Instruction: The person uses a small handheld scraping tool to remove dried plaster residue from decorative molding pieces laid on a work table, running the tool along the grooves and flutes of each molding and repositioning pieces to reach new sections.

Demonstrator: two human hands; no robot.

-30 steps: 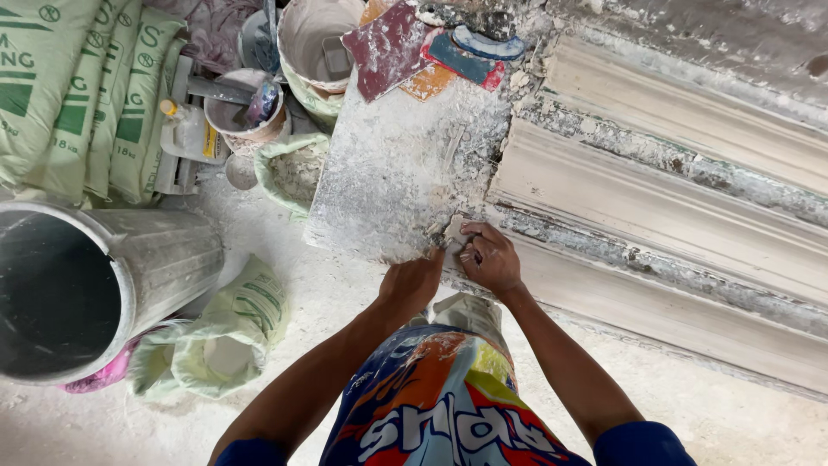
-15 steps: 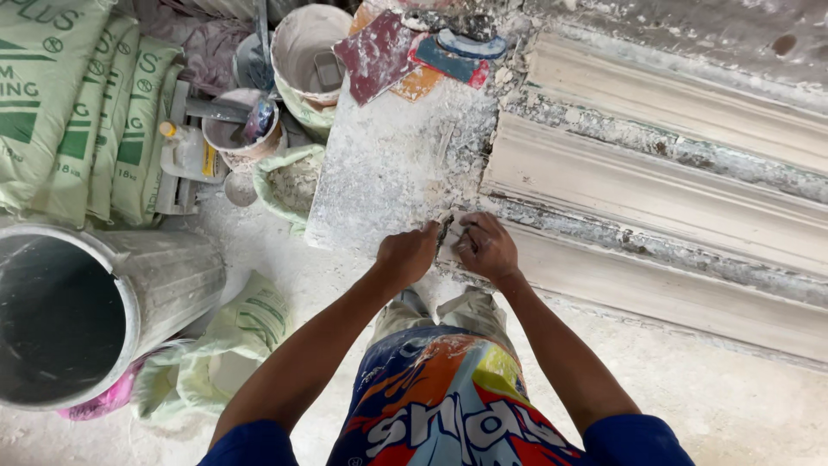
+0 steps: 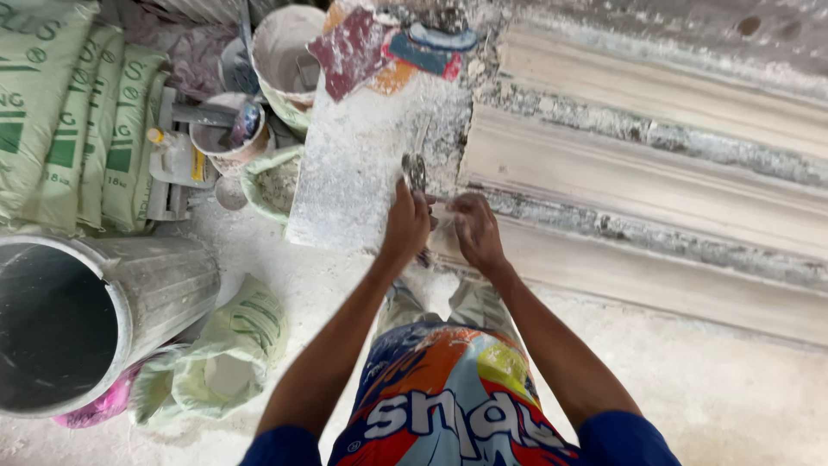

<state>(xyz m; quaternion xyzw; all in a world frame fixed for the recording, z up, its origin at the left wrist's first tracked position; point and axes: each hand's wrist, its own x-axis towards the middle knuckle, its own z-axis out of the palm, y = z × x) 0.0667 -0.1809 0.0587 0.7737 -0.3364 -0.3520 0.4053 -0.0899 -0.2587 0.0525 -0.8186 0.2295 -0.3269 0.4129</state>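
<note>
Here left hand (image 3: pixel 407 226) clenched round metal scraper (image 3: pixel 415 173); right hand (image 3: pixel 473 231) loosely curled, grasp unclear, beside plaster board (image 3: pixel 362 173)

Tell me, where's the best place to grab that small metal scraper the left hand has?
Probably by its handle end, from the near side. The left hand is wrapped around that lower end already, and the scraper blade sticks up bare past the fingers over the white board. The right hand sits close beside it.
</note>
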